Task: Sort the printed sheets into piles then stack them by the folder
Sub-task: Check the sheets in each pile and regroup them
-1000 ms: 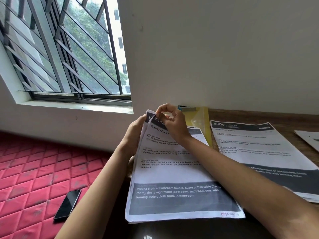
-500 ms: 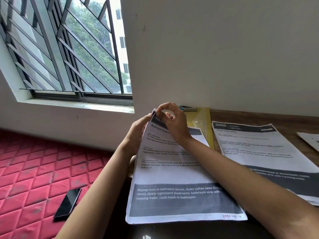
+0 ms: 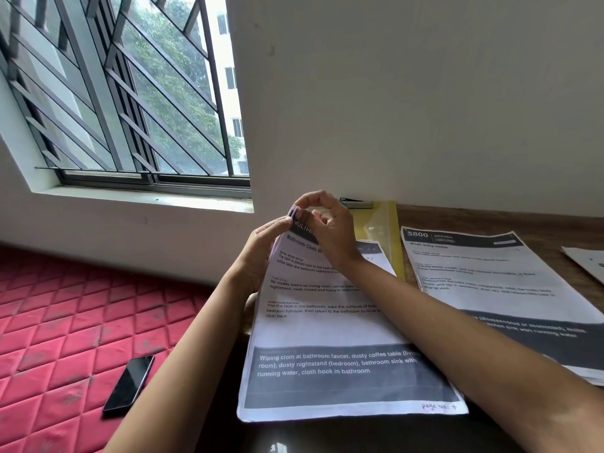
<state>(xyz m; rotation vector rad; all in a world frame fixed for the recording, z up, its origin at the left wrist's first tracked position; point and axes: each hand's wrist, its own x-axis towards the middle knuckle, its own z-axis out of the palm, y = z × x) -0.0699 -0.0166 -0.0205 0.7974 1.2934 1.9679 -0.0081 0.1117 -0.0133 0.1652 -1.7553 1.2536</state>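
We see the front pile (image 3: pixel 327 325) of printed sheets lying on the wooden table (image 3: pixel 457 217) straight ahead of us, its near edge towards us and its far left corner raised off the surface. That corner sits between the two hands. The right hand (image 3: pixel 330 230) reaches across the page from the right with its fingers curled, and its forefinger and thumb (image 3: pixel 312 214) pinch the lifted corner of the top sheets from above. The left hand (image 3: pixel 261 253) comes up along the left edge of the pile with its fingers (image 3: pixel 281 223) fairly straight, the tips touching the same corner from the left and from behind. We cannot tell whether its thumb presses the paper, since the sheets hide it. The rest of the pile lies flat, with a dark band of white text near its bottom. Its far end overlaps the yellow folder (image 3: pixel 382 230), which lies against the wall. Just beside the folder on the right lies a second pile (image 3: pixel 490 282), headed "Wash baby bottle", and another sheet (image 3: pixel 585 263) shows at the far right edge. To our left a dark phone (image 3: pixel 129 384) rests on a red quilted mattress (image 3: pixel 65 322) below a barred window (image 3: pixel 130 93).
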